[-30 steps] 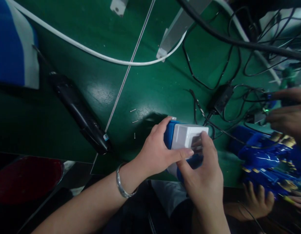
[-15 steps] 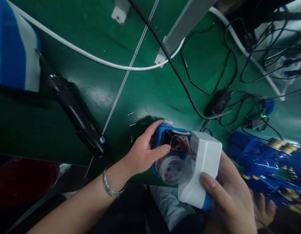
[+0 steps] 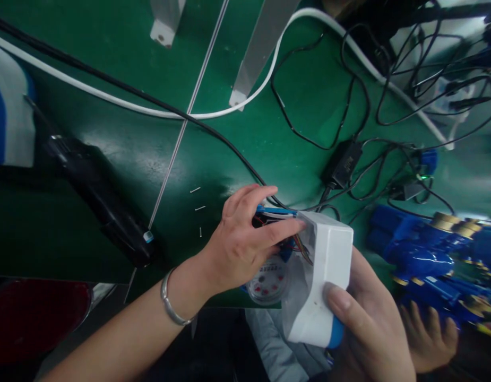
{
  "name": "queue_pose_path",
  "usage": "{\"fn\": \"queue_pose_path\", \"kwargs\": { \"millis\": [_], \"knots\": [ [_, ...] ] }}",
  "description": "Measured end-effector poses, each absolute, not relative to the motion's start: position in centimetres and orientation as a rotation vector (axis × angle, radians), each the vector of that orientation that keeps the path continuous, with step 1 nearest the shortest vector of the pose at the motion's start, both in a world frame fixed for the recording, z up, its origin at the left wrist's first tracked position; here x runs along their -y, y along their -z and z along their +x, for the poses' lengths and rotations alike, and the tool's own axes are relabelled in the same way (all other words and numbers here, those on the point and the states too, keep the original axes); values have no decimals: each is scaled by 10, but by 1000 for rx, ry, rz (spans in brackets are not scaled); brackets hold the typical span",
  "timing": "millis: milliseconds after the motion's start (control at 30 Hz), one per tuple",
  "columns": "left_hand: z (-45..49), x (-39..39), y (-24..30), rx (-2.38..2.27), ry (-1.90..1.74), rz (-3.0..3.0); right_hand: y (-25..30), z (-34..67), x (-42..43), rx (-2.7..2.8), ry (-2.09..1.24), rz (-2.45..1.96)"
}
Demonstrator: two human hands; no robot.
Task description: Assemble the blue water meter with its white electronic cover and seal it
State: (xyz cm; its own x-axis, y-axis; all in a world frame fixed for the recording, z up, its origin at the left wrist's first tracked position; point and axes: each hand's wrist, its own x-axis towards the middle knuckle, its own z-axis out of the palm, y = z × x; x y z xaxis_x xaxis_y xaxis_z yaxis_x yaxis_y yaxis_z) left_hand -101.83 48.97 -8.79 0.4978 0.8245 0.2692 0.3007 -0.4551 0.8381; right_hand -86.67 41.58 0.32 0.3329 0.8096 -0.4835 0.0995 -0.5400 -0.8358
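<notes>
My right hand (image 3: 372, 318) grips a white plastic cover (image 3: 336, 265) with a blue part at its lower end, thumb on the outer face. The cover is held tilted beside an opened water meter, whose round dial (image 3: 267, 281) has red pointers. Coloured wires (image 3: 302, 249) run between the meter body and the cover. Over the blue housing (image 3: 279, 210) is my left hand (image 3: 245, 239), its fingers spread. One finger stretches to the cover's inner edge above the wires; the thumb is partly hidden. Much of the housing's inside is covered by this hand.
Several small screws (image 3: 200, 208) lie left of the meter. A black electric screwdriver (image 3: 104, 196) rests farther left. Black and white cables (image 3: 213, 114) cross the green table, with a black adapter (image 3: 343, 163). At right are blue meter bodies (image 3: 412, 254) and another person's hand (image 3: 432, 339).
My left hand has left the housing's side and now reaches across its top toward the cover and wires. The right hand keeps its hold. The black cable lies lower across the table.
</notes>
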Motion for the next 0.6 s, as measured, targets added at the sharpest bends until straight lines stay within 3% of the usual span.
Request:
{"fn": "queue_pose_path", "kwargs": {
  "millis": [600],
  "knots": [
    [-1021,-486,100,-935,-1063,1780,-7,-869,-414,725,-1260,-2028]
  ]
}}
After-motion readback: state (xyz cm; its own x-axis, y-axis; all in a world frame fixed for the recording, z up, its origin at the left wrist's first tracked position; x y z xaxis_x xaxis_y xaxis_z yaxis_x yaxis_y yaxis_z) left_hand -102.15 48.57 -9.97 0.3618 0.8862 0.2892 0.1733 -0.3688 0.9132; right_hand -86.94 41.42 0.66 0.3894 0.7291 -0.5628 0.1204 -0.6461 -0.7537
